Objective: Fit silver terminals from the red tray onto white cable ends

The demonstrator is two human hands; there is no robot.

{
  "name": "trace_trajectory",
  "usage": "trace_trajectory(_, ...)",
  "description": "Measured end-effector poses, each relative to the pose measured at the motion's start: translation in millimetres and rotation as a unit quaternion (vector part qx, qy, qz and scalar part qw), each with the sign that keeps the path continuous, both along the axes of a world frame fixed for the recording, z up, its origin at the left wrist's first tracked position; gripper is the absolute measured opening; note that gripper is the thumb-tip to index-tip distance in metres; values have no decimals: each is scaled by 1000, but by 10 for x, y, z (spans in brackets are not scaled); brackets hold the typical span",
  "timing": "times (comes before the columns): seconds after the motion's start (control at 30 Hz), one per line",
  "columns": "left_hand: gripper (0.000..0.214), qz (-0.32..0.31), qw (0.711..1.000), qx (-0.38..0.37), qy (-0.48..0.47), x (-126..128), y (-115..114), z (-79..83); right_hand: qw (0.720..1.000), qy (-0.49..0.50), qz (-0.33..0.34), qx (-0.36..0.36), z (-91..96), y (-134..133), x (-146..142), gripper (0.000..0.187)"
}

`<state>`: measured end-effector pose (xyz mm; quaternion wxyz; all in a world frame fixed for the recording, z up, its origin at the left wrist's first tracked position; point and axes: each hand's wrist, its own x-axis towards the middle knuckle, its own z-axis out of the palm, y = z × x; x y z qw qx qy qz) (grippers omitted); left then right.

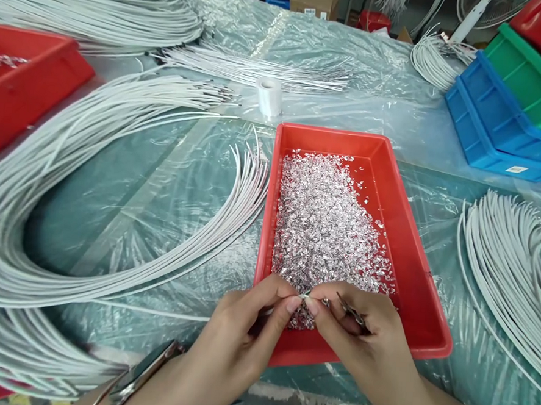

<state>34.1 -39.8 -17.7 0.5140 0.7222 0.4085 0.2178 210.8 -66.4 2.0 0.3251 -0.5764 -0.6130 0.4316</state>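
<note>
Left hand [249,326] and right hand [358,330], itself gripping a tool [352,311], pinch a wire tip [304,296] at six o'clock on the tray [415,266]. I judge peeling, next needing steadiness

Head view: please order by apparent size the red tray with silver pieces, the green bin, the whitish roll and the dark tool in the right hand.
1. Red tray
2. Green bin, visible part only
Unsure: whitish roll and dark tool; the right hand partly hides the nearer tool.

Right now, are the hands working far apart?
No, the left hand and right hand are close together at the near end of the red tray.
</note>
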Motion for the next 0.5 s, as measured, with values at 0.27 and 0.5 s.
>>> trace_trajectory(0.27, 22, -9, 1000, -22, 16, 9, 12, 29, 1000, 15, -6, 14, -7, 1, 4, 19)
trace_trajectory(0.5, 31, -8, 998, -60, 1, 34, 71, 48, 999, 22, -13, 26, 1, 35, 36, 18)
